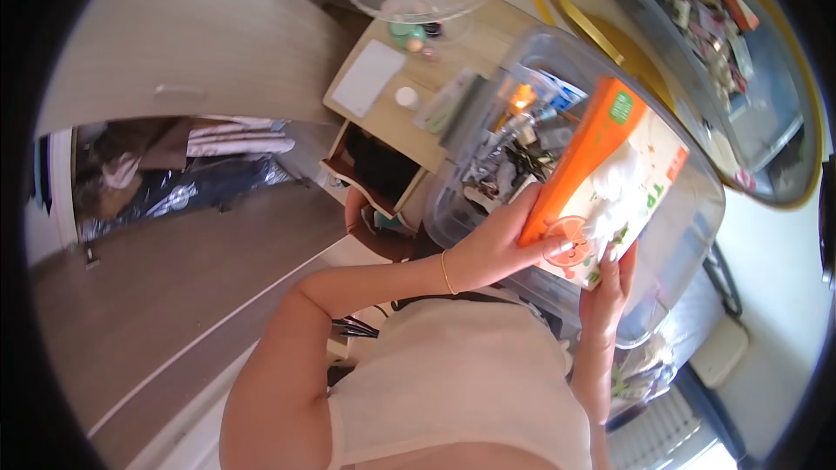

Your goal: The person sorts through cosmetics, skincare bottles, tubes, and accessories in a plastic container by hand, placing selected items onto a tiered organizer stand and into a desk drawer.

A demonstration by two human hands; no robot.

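Note:
Both hands hold an orange-and-white tissue pack, tilted over a clear plastic storage bin. White tissue, or a picture of it, shows on its front, beside an orange-slice print. My left hand, with a thin bracelet at the wrist, is closed round the lower left edge, thumb across the front. My right hand grips the lower right corner between thumb and fingers. Inside the bin lie several small mixed items, partly hidden behind the pack.
A wooden dresser with an open drawer stands left of the bin. On it are a white card-like sheet, a small white jar and a clear tiered stand. A gold-rimmed mirror reflects the bin.

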